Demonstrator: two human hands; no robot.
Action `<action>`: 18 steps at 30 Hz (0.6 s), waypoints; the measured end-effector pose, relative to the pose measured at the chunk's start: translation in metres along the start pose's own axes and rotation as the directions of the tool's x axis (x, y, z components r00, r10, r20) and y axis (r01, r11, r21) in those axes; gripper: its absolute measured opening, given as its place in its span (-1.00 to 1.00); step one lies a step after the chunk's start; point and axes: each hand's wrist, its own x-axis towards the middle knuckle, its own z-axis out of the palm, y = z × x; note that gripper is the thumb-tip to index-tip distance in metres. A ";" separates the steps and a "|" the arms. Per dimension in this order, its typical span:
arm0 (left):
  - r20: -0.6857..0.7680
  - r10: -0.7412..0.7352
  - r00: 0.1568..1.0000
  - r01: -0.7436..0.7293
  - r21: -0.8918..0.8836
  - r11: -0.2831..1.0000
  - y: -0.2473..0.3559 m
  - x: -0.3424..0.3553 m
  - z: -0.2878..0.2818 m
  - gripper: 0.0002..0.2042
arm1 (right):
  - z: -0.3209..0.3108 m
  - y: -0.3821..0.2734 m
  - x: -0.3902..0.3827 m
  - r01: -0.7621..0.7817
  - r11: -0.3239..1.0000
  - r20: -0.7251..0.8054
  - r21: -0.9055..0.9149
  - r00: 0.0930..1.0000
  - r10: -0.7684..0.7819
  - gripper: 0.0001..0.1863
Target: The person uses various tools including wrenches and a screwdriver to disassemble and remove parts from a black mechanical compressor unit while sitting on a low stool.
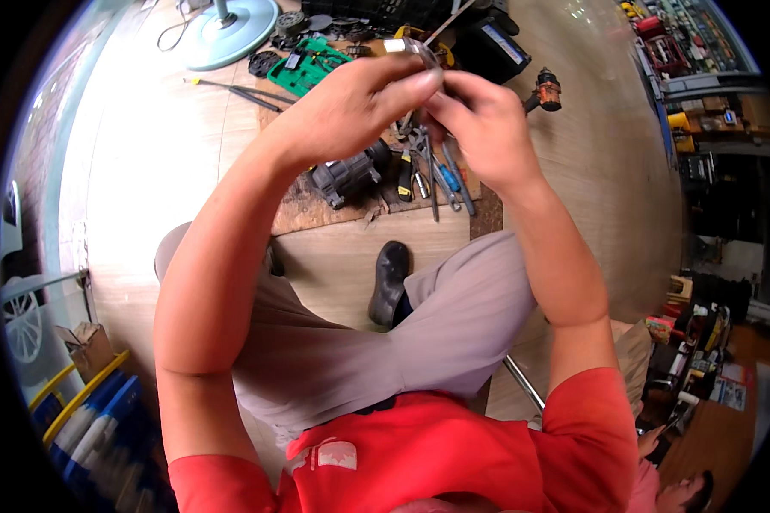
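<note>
My left hand [364, 107] and my right hand [492, 124] are raised and meet fingertip to fingertip. Both are closed in a pinch around a small shiny metal part [421, 53], which pokes out past the left fingers and is mostly covered by them. Its exact kind is hidden. A thin rod [447, 23] runs up and away from beside it; whether it belongs to the part I cannot tell. Beneath the hands, a dark grey motor-like housing [340, 181] lies on a wooden board [304, 212], beside several hand tools, among them a blue-handled one [448, 178].
A green tool case [293, 79] lies open beyond my left hand, near a pale blue round base [235, 36]. An orange and black power tool [547, 90] stands to the right, with a black box [492, 50] behind. Another person [672, 494] is at the lower right.
</note>
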 end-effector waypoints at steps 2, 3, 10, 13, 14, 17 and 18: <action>-0.141 -0.069 0.988 0.042 -0.189 0.981 -0.006 0.008 0.000 -0.52 | 0.025 -0.001 0.026 0.107 0.989 0.083 -0.106 0.992 -0.099 -0.84; -0.240 -0.140 0.961 0.068 -0.287 0.956 -0.016 0.014 0.003 -0.51 | 0.036 0.005 0.037 0.188 0.973 0.086 -0.137 0.980 -0.178 -0.85; -0.706 -0.041 0.707 -0.228 -0.282 0.932 -0.046 0.023 -0.040 -0.67 | 0.035 0.152 0.142 -0.153 0.919 0.250 0.362 0.966 0.062 -0.64; -0.707 -0.139 0.693 -0.091 -0.277 0.957 -0.036 0.019 -0.056 -0.66 | -0.015 0.323 0.156 -0.607 0.788 -0.034 -0.107 0.794 0.607 -0.51; -0.718 -0.187 0.671 -0.016 -0.266 0.964 -0.043 0.012 -0.064 -0.65 | -0.006 0.354 0.145 -0.733 0.672 -0.017 -0.101 0.677 0.736 -0.34; -0.707 -0.187 0.681 0.054 -0.206 0.977 -0.031 0.007 -0.063 -0.64 | -0.013 0.427 0.123 -0.914 0.399 -0.063 -0.074 0.403 0.913 -0.03; -0.724 -0.184 0.664 0.066 -0.188 0.980 -0.031 0.007 -0.061 -0.63 | -0.009 0.436 0.122 -0.925 0.366 -0.083 -0.101 0.374 0.924 0.06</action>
